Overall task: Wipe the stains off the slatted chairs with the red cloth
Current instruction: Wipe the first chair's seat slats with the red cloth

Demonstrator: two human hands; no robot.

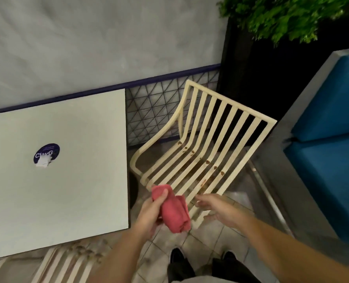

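Note:
A cream slatted chair [228, 127] stands in front of me, right of centre, with brown stains [207, 162] spotted over its seat slats. My left hand [151, 213] grips a bunched red cloth [174, 211] just above the seat's front edge. My right hand [216, 207] hovers open beside the cloth, fingers spread over the front slats, holding nothing. A second slatted chair [71, 262] with brown stains shows at the bottom left, partly hidden under the table.
A pale square table [67, 180] with a round dark sticker [46, 154] stands to the left. A blue cushioned bench [331, 152] lies at the right, a dark planter with green foliage [282, 17] behind the chair. My shoes [177, 255] stand on tiled floor.

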